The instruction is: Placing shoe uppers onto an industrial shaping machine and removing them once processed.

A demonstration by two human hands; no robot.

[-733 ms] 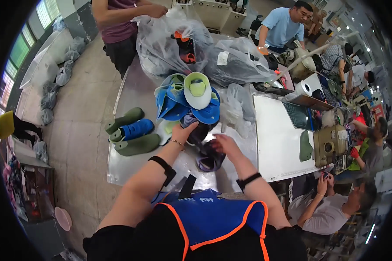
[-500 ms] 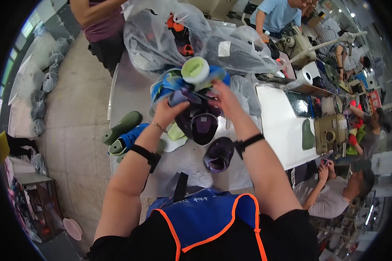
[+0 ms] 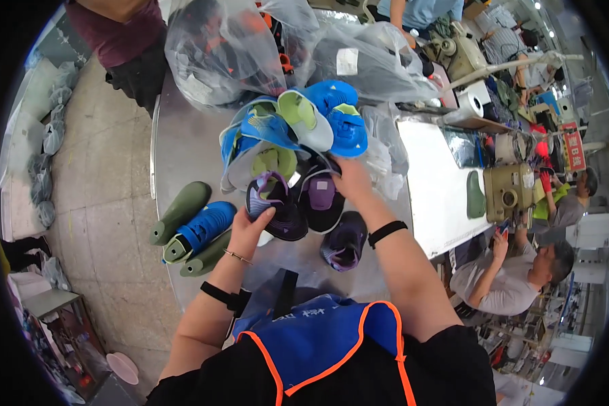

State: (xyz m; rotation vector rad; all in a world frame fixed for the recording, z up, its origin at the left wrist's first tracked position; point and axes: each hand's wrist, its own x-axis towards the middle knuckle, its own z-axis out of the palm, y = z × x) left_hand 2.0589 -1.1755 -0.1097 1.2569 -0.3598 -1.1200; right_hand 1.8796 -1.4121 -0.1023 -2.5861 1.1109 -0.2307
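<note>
My left hand [image 3: 249,227] is closed on a small purple-and-lilac shoe upper [image 3: 269,193], thumb on its near edge. My right hand [image 3: 352,179] grips the side of a dark shoe upper with a purple lining [image 3: 322,195], its fingers partly hidden. Just beyond lie several blue-and-green shoe uppers, among them a white one lined in light green [image 3: 307,120] and a bright blue one [image 3: 348,132]. A black-and-purple upper [image 3: 345,242] stands nearer me on the right. Left of my hands, a blue upper [image 3: 206,227] sits between green shoe lasts [image 3: 186,211].
Clear plastic bags of shoe parts [image 3: 240,51] cover the metal table's far end. On the right, a white board [image 3: 423,183] carries another green last [image 3: 476,194], beside sewing machines [image 3: 511,193]. People stand or sit around; one is across the far-left corner [image 3: 132,44].
Both hands have come lower, bringing the purple upper nearer me. The white-and-green upper, blurred before, now rests among the blue ones. My head view has shifted slightly.
</note>
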